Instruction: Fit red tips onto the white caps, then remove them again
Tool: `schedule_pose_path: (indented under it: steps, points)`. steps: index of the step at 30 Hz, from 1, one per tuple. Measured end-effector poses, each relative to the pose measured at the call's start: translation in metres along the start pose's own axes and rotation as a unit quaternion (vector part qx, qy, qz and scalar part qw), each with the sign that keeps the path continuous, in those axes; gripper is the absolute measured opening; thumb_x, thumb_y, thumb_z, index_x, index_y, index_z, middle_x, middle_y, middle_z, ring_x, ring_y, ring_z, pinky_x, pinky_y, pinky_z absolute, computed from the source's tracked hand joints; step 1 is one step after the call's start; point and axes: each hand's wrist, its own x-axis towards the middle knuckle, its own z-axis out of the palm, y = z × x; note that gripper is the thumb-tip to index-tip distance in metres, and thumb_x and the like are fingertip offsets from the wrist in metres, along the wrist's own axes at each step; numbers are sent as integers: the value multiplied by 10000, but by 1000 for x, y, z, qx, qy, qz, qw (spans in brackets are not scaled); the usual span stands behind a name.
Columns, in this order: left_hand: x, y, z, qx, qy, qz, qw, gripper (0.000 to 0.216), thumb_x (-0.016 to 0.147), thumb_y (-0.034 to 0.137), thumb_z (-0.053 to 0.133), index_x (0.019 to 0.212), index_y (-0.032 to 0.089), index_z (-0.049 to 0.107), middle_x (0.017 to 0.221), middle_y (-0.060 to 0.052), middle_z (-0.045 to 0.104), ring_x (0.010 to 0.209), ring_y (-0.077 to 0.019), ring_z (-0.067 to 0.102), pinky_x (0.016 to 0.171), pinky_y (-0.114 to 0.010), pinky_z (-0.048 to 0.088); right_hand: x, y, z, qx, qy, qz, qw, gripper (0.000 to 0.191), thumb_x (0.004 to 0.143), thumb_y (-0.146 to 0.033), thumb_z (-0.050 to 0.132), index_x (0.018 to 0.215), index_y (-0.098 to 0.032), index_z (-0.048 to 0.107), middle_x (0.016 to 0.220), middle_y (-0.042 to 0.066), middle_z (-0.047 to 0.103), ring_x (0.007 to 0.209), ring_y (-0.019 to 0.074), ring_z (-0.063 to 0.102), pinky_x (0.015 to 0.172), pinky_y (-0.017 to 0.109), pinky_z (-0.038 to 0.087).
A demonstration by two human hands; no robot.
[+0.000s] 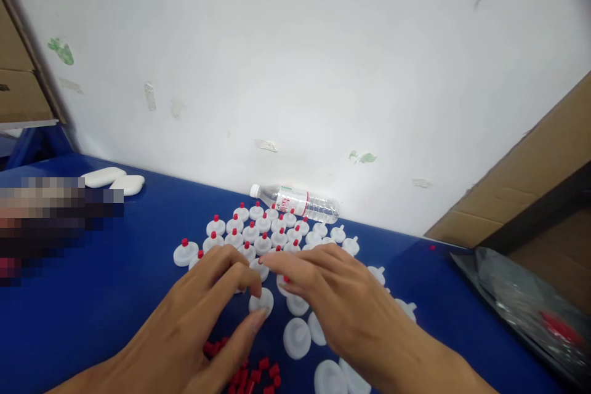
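My left hand (210, 314) pinches a white round plastic disc (261, 301) between thumb and fingers on the blue table (115, 271). My right hand (332, 295) lies palm down beside it, fingers closed toward a small red cap (286, 279) at the fingertips. Beyond the hands stand several white discs fitted with red caps (252, 228). Several white discs without caps (296, 338) lie under and right of my right hand. Loose red caps (252, 375) are heaped below my left hand.
A clear water bottle (298, 202) lies on its side against the white wall. Two white oblong pieces (113, 180) rest at the far left. A cardboard box (521, 191) and a dark plastic bag (530, 308) stand at the right. A blurred area covers the left.
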Motion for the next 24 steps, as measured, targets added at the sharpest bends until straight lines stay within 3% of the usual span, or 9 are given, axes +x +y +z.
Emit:
schedule_pose_path:
  steps: [2, 4, 7, 9, 14, 16, 18, 21, 24]
  points:
    - [-4, -5, 1, 51, 13, 39, 998, 246, 1001, 350, 538, 1224, 252, 502, 1172, -28, 635, 1093, -180, 621, 935, -240, 502, 3, -8, -1, -17, 26, -38, 999, 456, 1017, -11, 379, 1456, -117, 444, 944, 38, 773, 896, 173, 700, 851, 326, 539]
    - [-5, -7, 0, 75, 14, 74, 994, 272, 982, 366, 558, 1224, 249, 520, 1123, -14, 678, 1100, -188, 639, 999, -250, 494, 2, -16, -1, -50, 13, -78, 996, 430, 1015, -24, 392, 1409, -128, 528, 897, 22, 766, 851, 174, 690, 862, 340, 551]
    - [-3, -4, 0, 46, -17, 110, 993, 159, 945, 249, 527, 1098, 287, 548, 951, 41, 706, 1001, -163, 682, 1016, -241, 500, -3, -22, -1, -119, -25, -111, 986, 275, 1011, -53, 500, 1088, -198, 720, 911, 5, 765, 859, 156, 667, 867, 324, 551]
    - [-6, -1, 2, 26, -11, 116, 993, 215, 936, 224, 498, 1130, 296, 555, 973, 38, 725, 955, -165, 698, 990, -254, 529, -5, -23, 0, -135, -28, -115, 984, 275, 1019, -65, 520, 953, -229, 731, 896, -7, 769, 906, 147, 664, 885, 308, 543]
    - [-26, -6, 9, 25, 34, 35, 998, 371, 984, 253, 449, 1346, 306, 515, 1229, -11, 721, 1133, -205, 677, 992, -283, 549, 2, -26, -3, -13, 19, -34, 999, 303, 1055, -91, 419, 1296, -175, 582, 1006, 29, 787, 915, 162, 715, 886, 329, 556]
    - [-29, -7, 6, 19, 33, -33, 999, 365, 1010, 286, 453, 1371, 307, 501, 1274, -11, 698, 1180, -204, 649, 972, -269, 548, 5, -27, -5, 67, 28, 21, 997, 217, 1082, -190, 448, 1285, -177, 524, 1076, 28, 775, 960, 140, 729, 887, 276, 556]
    - [-25, -4, 1, -14, 27, -82, 996, 274, 1032, 302, 442, 1286, 287, 544, 1168, -2, 708, 1084, -175, 663, 878, -230, 552, 5, -26, -7, 116, 18, 51, 992, 131, 1084, -288, 510, 1193, -217, 514, 1132, 0, 757, 1044, 109, 719, 934, 214, 535]
    - [-18, 1, -3, -56, 26, -89, 994, 162, 1045, 284, 413, 1059, 263, 574, 923, 21, 678, 875, -133, 658, 747, -193, 542, 3, -24, -4, 104, 11, 21, 994, 127, 1082, -340, 525, 1170, -250, 531, 1225, -3, 723, 1126, 113, 693, 994, 220, 516]
    - [-14, 4, -2, -8, 38, -88, 995, 173, 1043, 339, 446, 1146, 278, 571, 1084, 12, 696, 1048, -140, 667, 931, -185, 538, 2, -22, -2, 76, -27, -18, 997, 117, 1084, -241, 497, 1146, -226, 596, 1145, 18, 718, 1013, 136, 700, 933, 249, 542]
